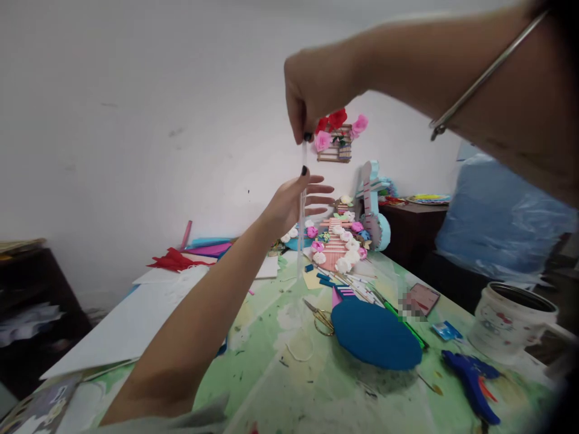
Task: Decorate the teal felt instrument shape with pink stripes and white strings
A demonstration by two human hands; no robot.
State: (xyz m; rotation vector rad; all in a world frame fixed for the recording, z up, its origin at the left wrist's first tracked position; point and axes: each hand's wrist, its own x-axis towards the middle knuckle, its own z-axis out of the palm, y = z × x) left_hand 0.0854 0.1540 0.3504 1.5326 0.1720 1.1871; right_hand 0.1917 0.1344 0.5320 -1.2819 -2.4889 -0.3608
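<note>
My right hand is raised at the upper middle, its fingertips pinched on the top end of a thin, translucent strip. The strip hangs straight down toward the table; whether it is ribbon, tape or cord I cannot tell. Below that, my left hand is open with its fingers spread, and its thumb is beside or against the strip. Under the hands, a pair of gold-handled scissors lies near a dark blue oval piece. A loose white string curls on the green-patterned tabletop.
A blue glue gun and a white mug are at the right, near a phone. Craft flowers stand at the back before a blue cello-shaped piece. White sheets and red paper lie left.
</note>
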